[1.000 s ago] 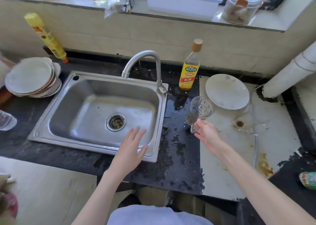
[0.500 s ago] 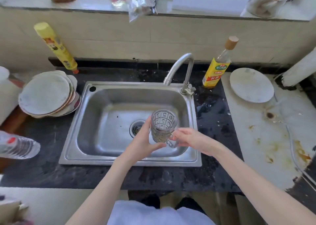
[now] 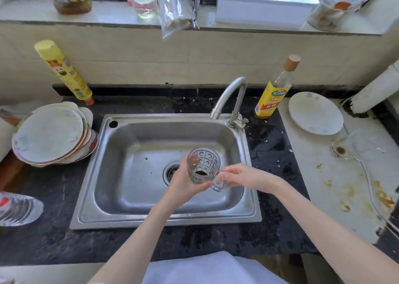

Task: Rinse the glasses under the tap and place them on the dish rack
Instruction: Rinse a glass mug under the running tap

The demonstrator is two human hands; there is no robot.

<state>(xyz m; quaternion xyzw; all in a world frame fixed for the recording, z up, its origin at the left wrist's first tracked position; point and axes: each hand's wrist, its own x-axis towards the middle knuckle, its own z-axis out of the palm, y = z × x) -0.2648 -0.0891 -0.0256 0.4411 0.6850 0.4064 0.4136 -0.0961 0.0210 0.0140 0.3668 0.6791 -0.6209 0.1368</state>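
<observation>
The glass mug [image 3: 203, 168] is held over the sink [image 3: 138, 197], near and left of the tap [image 3: 228, 98]. Left hand [image 3: 183, 183] fingers wrap its body; right hand [image 3: 241, 179] fingers pinch the handle. Bring the mouth under the spout before opening the tap; no water runs yet.

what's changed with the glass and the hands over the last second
The glass mug moved left, from over the counter to above the sink. The left hand, free earlier, now grips its body; the right hand still holds the handle. The tap stays off.
</observation>
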